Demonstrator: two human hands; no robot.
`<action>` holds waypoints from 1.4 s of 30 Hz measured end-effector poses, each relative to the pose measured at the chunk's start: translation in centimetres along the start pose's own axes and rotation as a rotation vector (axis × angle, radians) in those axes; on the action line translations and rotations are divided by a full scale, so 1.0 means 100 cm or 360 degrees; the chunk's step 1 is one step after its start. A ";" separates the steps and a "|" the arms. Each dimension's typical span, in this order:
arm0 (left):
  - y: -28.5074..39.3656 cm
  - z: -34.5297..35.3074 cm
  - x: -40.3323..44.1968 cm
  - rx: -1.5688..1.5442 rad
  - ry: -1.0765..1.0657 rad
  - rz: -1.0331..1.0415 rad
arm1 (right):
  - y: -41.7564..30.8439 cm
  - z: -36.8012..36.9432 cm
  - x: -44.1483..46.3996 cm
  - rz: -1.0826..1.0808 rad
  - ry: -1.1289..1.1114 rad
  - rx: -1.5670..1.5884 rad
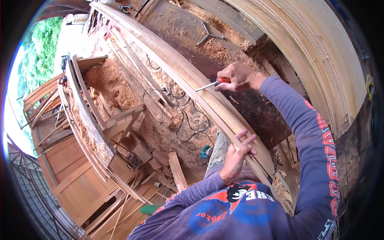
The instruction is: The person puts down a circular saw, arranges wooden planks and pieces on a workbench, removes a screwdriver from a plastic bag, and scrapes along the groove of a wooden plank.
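My right hand (234, 77) is closed around the orange-red handle of a screwdriver (208, 85). Its metal shaft slants down to the left, and the tip touches the long curved wooden beam (180, 72) near a lengthwise step or groove. Closer to my body, my left hand (236, 162) lies on the near end of this beam, its fingers spread across the wood. The beam runs from in front of my chest away to the upper left. Wood texture shows ripple-like marks along its upper face.
Curved planks (316, 52) are stacked at the right. A three-armed metal wrench (209, 33) lies among shavings beyond the beam. Black cable (182, 120) loops over the sawdust-covered ground, near a teal power tool (206, 152). Another curved beam (86, 112) and wooden panels (78, 180) stand left.
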State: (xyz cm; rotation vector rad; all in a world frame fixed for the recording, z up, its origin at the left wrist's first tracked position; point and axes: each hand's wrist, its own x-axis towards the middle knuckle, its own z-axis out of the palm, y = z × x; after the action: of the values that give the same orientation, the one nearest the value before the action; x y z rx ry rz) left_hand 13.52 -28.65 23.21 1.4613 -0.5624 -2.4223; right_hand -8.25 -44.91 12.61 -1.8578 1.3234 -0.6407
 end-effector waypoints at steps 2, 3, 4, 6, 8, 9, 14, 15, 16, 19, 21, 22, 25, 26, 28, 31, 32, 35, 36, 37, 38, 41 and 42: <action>-0.001 0.001 0.000 0.0023 0.0029 0.0000 | 0.000 0.000 0.000 -0.0039 -0.0013 0.0038; 0.000 0.001 0.000 0.0041 0.0058 0.0005 | -0.003 -0.006 0.002 -0.0044 -0.0003 0.0038; -0.001 -0.003 0.001 0.0050 0.0057 0.0011 | -0.004 -0.013 0.003 -0.0062 -0.0054 -0.0140; -0.003 -0.011 0.005 0.0113 0.0054 -0.0028 | -0.020 -0.034 0.010 -0.0031 -0.0209 -0.0488; -0.002 -0.011 0.006 0.0121 0.0049 -0.0024 | -0.038 -0.052 0.027 0.0111 -0.0322 -0.0589; -0.002 -0.011 0.005 0.0126 0.0057 -0.0026 | -0.044 -0.055 0.035 0.0251 -0.0441 -0.0677; 0.004 -0.012 0.000 0.0095 0.0027 -0.0037 | -0.075 -0.081 0.085 0.0313 -0.0474 -0.0798; 0.004 -0.013 0.000 0.0079 0.0014 -0.0054 | -0.078 -0.087 0.089 0.0298 -0.0486 -0.0800; 0.004 -0.014 0.001 0.0062 0.0025 -0.0048 | -0.078 -0.090 0.094 0.0251 -0.0483 -0.0819; 0.002 -0.018 0.001 -0.0014 -0.0048 -0.0050 | -0.052 -0.074 0.099 0.0176 -0.0360 -0.0751; 0.005 -0.016 0.001 -0.0019 -0.0082 -0.0076 | -0.034 -0.067 0.096 0.0288 -0.0474 -0.0472; 0.006 -0.016 0.000 -0.0020 -0.0089 -0.0069 | -0.014 -0.053 0.098 0.0170 -0.0327 -0.0381; 0.004 -0.016 -0.002 -0.0027 -0.0078 -0.0099 | 0.005 -0.041 0.106 0.0120 -0.0242 -0.0290; 0.004 -0.016 -0.005 -0.0049 -0.0106 -0.0127 | 0.006 -0.037 0.101 0.0054 -0.0083 -0.0224; 0.004 -0.016 -0.005 -0.0124 -0.0156 -0.0163 | 0.010 -0.031 0.099 0.0015 -0.0055 -0.0172; 0.009 -0.013 -0.008 -0.0020 -0.0130 -0.0185 | 0.004 -0.030 0.090 -0.0027 0.0047 -0.0152; 0.013 -0.012 -0.009 -0.0013 -0.0131 -0.0176 | 0.001 -0.033 0.089 -0.0021 -0.0003 -0.0258; 0.026 -0.013 0.001 -0.0155 0.0114 0.0000 | 0.008 -0.032 0.093 0.0036 -0.0088 -0.0476; 0.030 -0.016 0.008 -0.0210 0.0163 0.0093 | 0.007 -0.033 0.094 0.0046 -0.0103 -0.0478; 0.039 -0.018 0.016 -0.0266 0.0210 0.0191 | 0.006 -0.036 0.095 0.0053 -0.0115 -0.0482; 0.053 -0.022 0.026 -0.0275 0.0221 0.0315 | 0.001 -0.039 0.094 0.0037 -0.0115 -0.0510; 0.107 -0.023 0.055 -0.0034 0.0440 0.0645 | -0.023 -0.055 0.087 0.0092 -0.0109 -0.0518; 0.121 -0.028 0.065 -0.0044 0.0424 0.0681 | -0.022 -0.055 0.087 0.0088 -0.0115 -0.0524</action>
State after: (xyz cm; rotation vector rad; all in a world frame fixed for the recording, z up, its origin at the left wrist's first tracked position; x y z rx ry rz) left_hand 13.26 -42.63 22.37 1.4459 -0.6929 -1.8693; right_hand -8.22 -54.30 17.46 -2.0733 1.4962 -0.3376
